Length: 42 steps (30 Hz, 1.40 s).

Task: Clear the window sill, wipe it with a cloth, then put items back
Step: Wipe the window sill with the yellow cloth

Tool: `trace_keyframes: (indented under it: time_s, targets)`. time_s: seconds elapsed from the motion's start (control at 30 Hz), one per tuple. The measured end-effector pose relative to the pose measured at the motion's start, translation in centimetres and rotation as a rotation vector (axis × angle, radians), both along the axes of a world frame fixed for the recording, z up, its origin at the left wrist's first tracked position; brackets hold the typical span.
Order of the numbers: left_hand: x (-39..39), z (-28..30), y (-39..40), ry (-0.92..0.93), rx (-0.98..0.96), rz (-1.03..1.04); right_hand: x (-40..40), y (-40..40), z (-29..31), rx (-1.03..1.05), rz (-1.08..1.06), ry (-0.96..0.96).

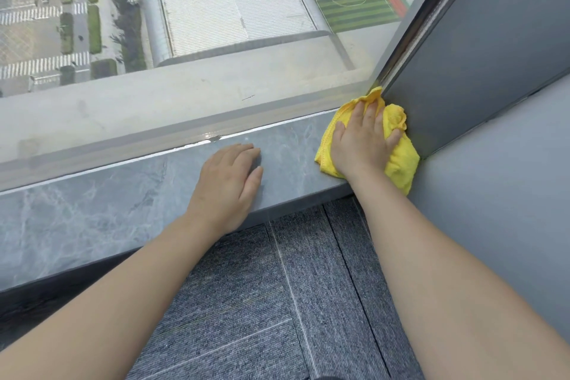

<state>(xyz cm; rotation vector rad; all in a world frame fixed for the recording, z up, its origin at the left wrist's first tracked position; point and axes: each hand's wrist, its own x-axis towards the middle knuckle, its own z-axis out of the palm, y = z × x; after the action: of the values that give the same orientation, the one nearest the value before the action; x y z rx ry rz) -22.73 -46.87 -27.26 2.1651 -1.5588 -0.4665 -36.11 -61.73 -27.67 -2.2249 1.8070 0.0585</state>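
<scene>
The grey marble window sill (pixel 92 210) runs from the lower left to the right corner, with no items on it. A yellow cloth (pixel 399 160) lies crumpled in the sill's right corner, against the grey side wall. My right hand (pixel 361 139) presses flat on the cloth, fingers spread and pointing toward the glass. My left hand (pixel 228 182) rests palm down on the bare sill, a little to the left of the cloth, holding nothing.
The window glass (pixel 216 40) rises straight from the sill's far edge. A grey wall panel (pixel 478 55) closes the right end. Grey carpet tiles (pixel 262 302) cover the floor below the sill's front edge.
</scene>
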Motion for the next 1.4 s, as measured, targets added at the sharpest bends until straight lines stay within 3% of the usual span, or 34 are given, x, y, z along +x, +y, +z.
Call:
trace_keyframes:
  time_s: [0.27,0.5,0.63,0.77,0.9,1.0,1.13,1.23,1.3,1.4]
  targets:
    - [1.2,0.8,2.7,0.019,0.008,0.048,2.3,5.4,-0.8,-0.058,0.435,-0.060]
    - [1.4,1.7,4.3,0.009,0.020,0.057,0.1,9.1,-2.3,-0.350,0.624,-0.297]
    - [1.3,2.7,5.1,0.011,0.002,0.041,-1.1,11.1,-1.8,-0.215,0.551,-0.507]
    - [1.9,4.8,5.1,0.117,-0.040,0.114,-0.8,12.6,1.6,0.091,0.174,-0.902]
    - [2.0,11.0,6.5,0.373,-0.085,0.295,1.0,12.8,9.0,0.560,-0.419,-1.440]
    - [1.7,17.5,7.9,0.735,0.013,0.465,2.4,13.2,17.7,0.917,-0.592,-1.662]
    - [1.6,27.9,10.2,1.177,0.171,0.611,4.3,14.9,30.2,1.131,-0.603,-1.696]
    - [1.6,36.3,12.7,1.503,0.129,0.605,6.0,16.6,39.1,1.265,-0.536,-1.667]
    - [1.8,41.7,14.4,1.590,0.026,0.627,7.2,17.9,44.7,1.353,-0.453,-1.615]
    - [2.5,49.2,17.3,1.501,-0.142,0.807,8.8,20.1,51.6,1.401,-0.317,-1.492]
